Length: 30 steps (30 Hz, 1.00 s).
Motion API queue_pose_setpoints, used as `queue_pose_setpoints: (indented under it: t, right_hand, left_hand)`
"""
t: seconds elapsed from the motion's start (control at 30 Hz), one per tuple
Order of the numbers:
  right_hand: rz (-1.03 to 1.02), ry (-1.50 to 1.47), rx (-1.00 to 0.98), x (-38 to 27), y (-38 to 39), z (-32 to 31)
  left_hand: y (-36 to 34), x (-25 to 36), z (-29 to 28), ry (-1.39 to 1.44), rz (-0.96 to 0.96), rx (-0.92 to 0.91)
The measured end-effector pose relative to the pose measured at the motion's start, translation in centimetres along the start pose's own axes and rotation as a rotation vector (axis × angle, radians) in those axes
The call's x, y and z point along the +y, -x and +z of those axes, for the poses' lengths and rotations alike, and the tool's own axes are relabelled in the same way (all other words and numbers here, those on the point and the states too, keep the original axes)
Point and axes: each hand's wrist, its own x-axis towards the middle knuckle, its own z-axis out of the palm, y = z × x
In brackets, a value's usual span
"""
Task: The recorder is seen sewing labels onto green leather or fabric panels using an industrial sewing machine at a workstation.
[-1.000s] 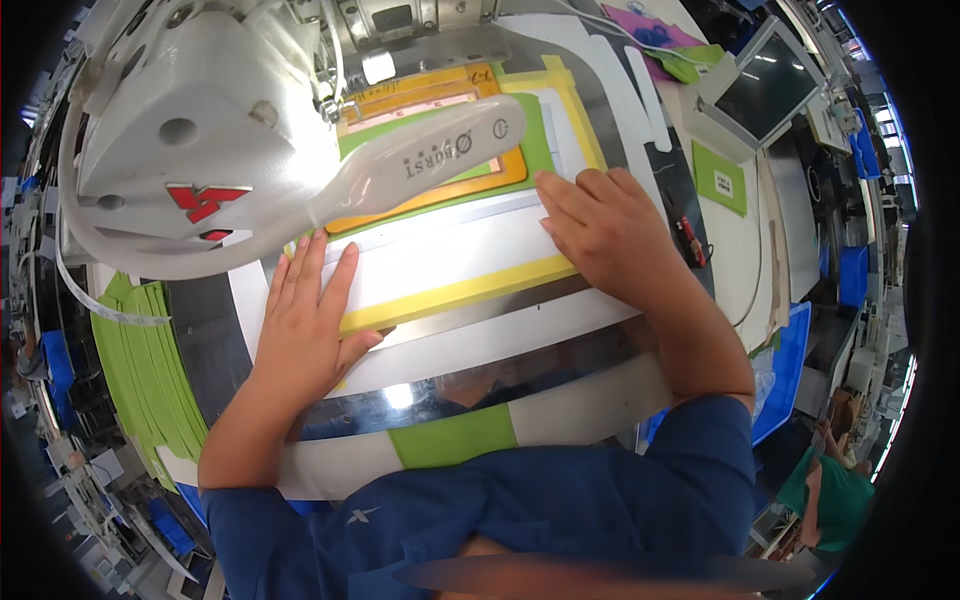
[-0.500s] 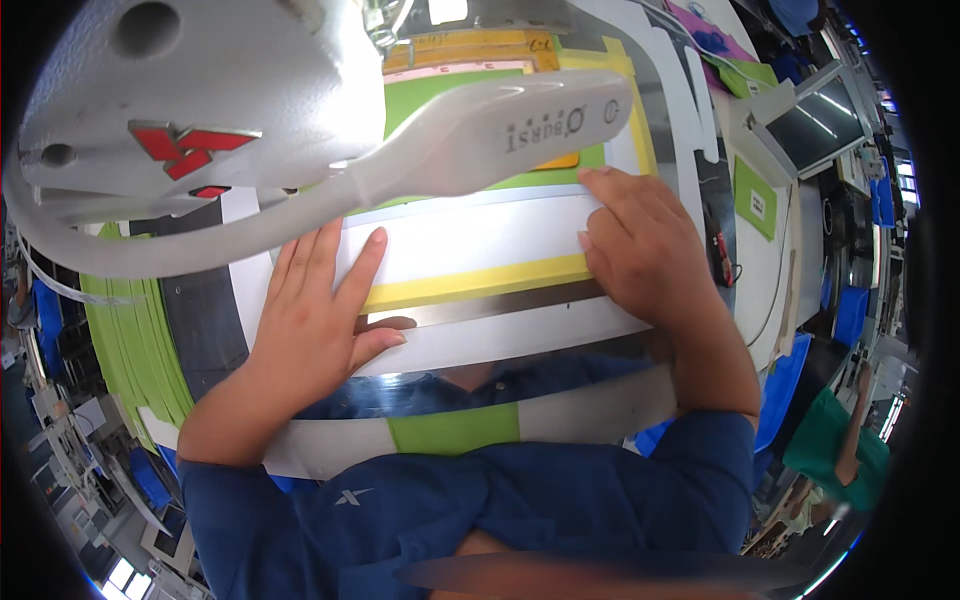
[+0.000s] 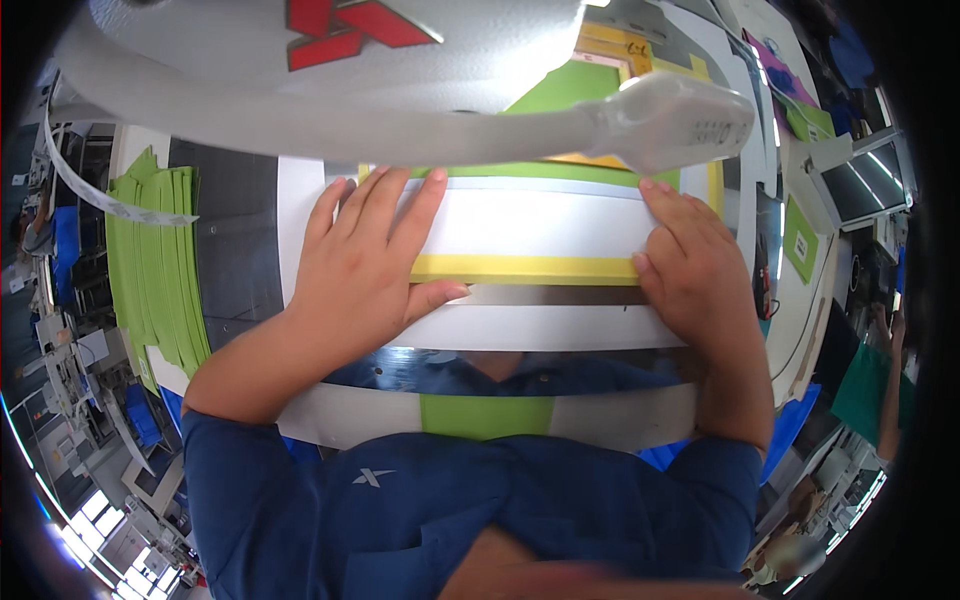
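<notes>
My left hand (image 3: 365, 240) lies flat with its fingers spread on the left part of a white panel (image 3: 540, 222) edged with yellow tape (image 3: 530, 268). Its fingertips reach a strip of green material (image 3: 490, 172) along the panel's far side. At the panel's right end, my right hand (image 3: 695, 255) rests with some fingers stretched forward and others partly bent. Its fingertips touch near the green edge, and nothing shows in its grasp. A large white machine head (image 3: 480, 50) and a pale flexible lamp (image 3: 680, 125) hide the far part of the work.
A stack of green pieces (image 3: 155, 265) lies at the left. An orange-yellow frame part (image 3: 620, 45) shows behind the lamp. To the right stand a screen (image 3: 860, 175) and a green card with a white label (image 3: 800, 240). A person in green (image 3: 865, 385) is at the far right.
The view has shifted, so the machine head and lamp sit further right in the picture. My left hand's fingertips, partly behind the lamp before, now show by the green strip. My right hand keeps its place.
</notes>
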Motion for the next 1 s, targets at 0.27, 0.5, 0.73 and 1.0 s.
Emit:
queue_pose_setpoints:
  t: [0.27, 0.5, 0.73, 1.0]
  right_hand:
    - [-0.016, 0.031, 0.030, -0.3, -0.3, 0.1]
    - [0.003, 0.015, 0.025, -0.9, -0.8, 0.0]
    - [-0.269, -0.073, 0.021, -3.4, -4.9, 0.6]
    - [-0.302, -0.161, 0.131, -4.9, -6.7, 2.4]
  left_hand:
    - [-1.4, 0.1, 0.4, -0.026, 0.025, 0.104]
    - [-1.4, 0.2, 0.9, 0.063, 0.082, 0.165]
    - [-1.5, 0.1, 1.1, 0.151, 0.104, 0.138]
    - [-1.7, 0.3, 1.0, 0.150, 0.081, 0.147]
